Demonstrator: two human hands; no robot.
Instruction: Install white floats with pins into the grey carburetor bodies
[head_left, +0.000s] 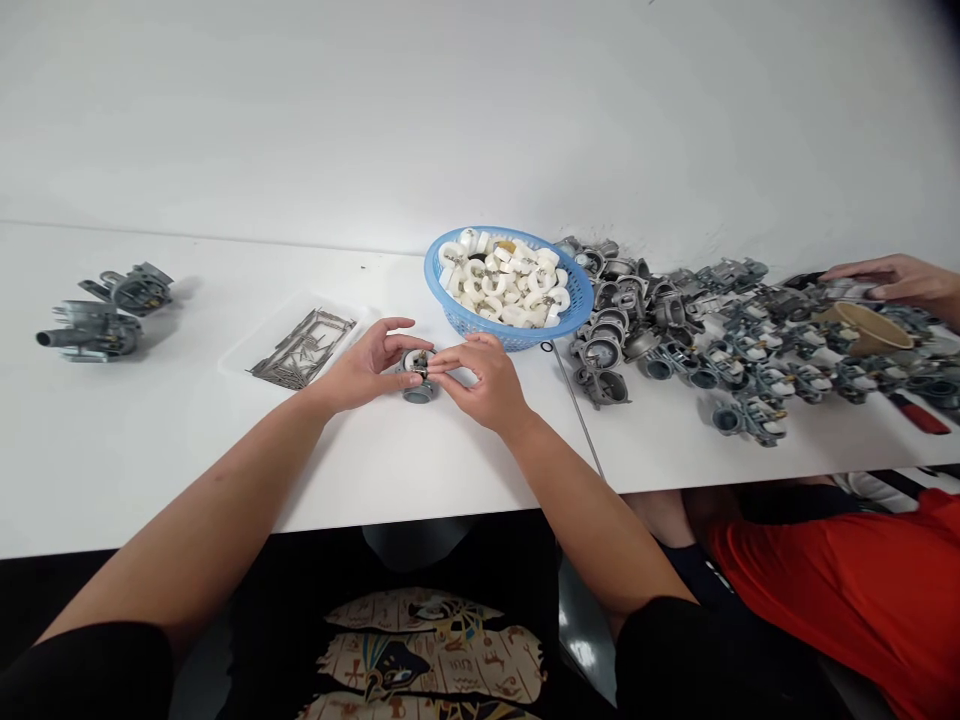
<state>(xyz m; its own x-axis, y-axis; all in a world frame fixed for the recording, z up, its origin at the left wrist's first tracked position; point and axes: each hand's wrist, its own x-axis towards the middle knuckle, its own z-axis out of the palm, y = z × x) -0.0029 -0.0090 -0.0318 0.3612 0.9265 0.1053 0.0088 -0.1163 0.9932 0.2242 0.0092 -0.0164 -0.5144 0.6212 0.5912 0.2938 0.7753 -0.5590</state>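
A small grey metal carburettor body [417, 378] with a white float part on top rests on the white table [150, 440] in front of me. My left hand [367, 362] curls round its left side, thumb and fingers gripping it. My right hand [484, 378] pinches at its top from the right with thumb and forefinger pressed together. Whether the right fingers hold a pin or only the part is too small to tell.
A blue basket [450, 300] of white float parts stands just behind my hands. A clear tray of thin metal pins [304, 345] lies to the left, two carburettors [105, 310] farther left. A heap of carburettor bodies [712, 340] covers the right, where another person's hand [896, 280] reaches.
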